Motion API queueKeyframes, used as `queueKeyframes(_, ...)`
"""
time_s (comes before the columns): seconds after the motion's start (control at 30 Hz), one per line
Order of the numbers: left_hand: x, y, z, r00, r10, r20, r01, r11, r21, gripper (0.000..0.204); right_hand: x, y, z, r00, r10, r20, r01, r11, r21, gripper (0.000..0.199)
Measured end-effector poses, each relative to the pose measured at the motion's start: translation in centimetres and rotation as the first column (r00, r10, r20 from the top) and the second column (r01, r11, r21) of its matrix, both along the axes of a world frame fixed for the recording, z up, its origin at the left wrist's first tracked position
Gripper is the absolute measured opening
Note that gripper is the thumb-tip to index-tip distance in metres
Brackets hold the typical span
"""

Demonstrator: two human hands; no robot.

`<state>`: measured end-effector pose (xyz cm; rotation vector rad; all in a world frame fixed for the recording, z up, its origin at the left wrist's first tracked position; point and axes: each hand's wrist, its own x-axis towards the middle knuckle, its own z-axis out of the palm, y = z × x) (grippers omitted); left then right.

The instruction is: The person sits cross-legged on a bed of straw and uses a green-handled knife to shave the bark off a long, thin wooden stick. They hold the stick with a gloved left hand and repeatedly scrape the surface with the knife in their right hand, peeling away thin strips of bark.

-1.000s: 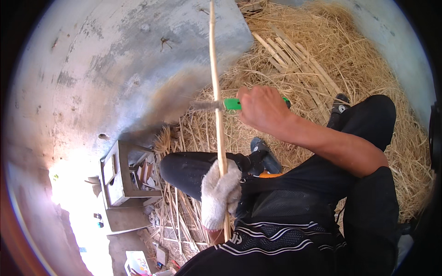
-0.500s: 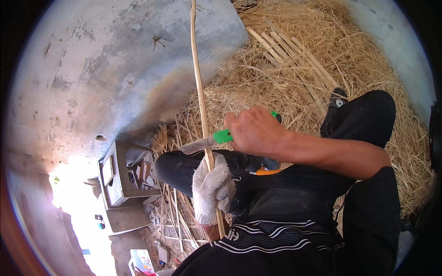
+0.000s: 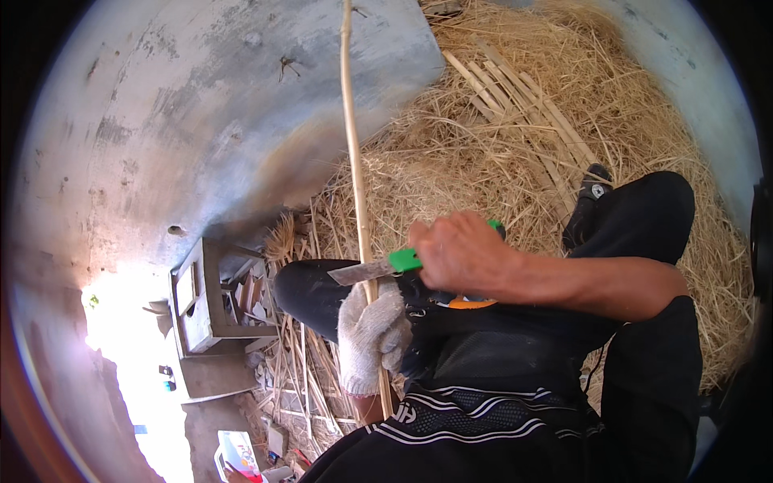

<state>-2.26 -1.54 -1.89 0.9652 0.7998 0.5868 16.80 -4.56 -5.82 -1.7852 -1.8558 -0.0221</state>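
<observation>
A long pale strip of split wood or bamboo (image 3: 353,153) runs from the top of the view down past my lap. My left hand (image 3: 372,336), in a whitish knitted glove, is wrapped round its lower part. My right hand (image 3: 465,253) is bare and closed on the green handle of a utility knife (image 3: 405,260). The knife's broad blade lies across the strip just above the gloved fingers, its tip reaching out to the left. The strip's lower end passes below the glove beside my black shirt.
Straw-like shavings (image 3: 644,105) cover the floor ahead and to the right, with several flat strips (image 3: 531,105) lying on them. A wooden stool-like frame (image 3: 211,322) stands at left, with thin sticks (image 3: 306,378) beside it. A stained wall (image 3: 185,97) rises at far left.
My right hand and the knife have moved slightly down and to the right along the strip, bringing the blade closer to my gloved left hand. The left hand keeps its grip.
</observation>
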Motion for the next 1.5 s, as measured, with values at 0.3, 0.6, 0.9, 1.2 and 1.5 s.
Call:
queueKeyframes(0.3, 0.2, 0.8, -0.8, 0.998, -0.033, 0.058, 0.038, 0.995, -0.094, 0.010, 1.2, 3.4, -2.8, 0.969, -0.144, 0.201, 0.102, 0.973, 0.205, 0.023)
queueKeyframes(0.6, -0.4, 0.6, -1.2, 0.994, -0.087, 0.060, 0.093, 0.990, -0.102, 0.016, 10.6, 4.0, 1.1, 0.874, -0.384, -0.297, 0.375, 0.923, -0.090, 0.026)
queueKeyframes(0.9, -0.6, -0.2, -0.4, 0.992, -0.128, 0.009, 0.128, 0.985, -0.116, 0.014, 1.0, 0.8, -1.7, 0.999, -0.049, -0.001, 0.049, 0.997, 0.066, 0.024)
queueKeyframes(1.2, -1.0, -0.8, -0.8, 0.982, -0.176, -0.074, 0.165, 0.977, -0.135, 0.016, 12.3, 5.2, 0.3, 0.870, -0.453, -0.198, 0.428, 0.890, -0.154, 0.026)
queueKeyframes(1.5, -0.4, 0.0, 0.6, 0.980, -0.166, -0.106, 0.165, 0.986, -0.017, 0.015, 3.6, 1.6, -0.4, 0.996, -0.071, -0.057, 0.072, 0.997, 0.015, 0.013)
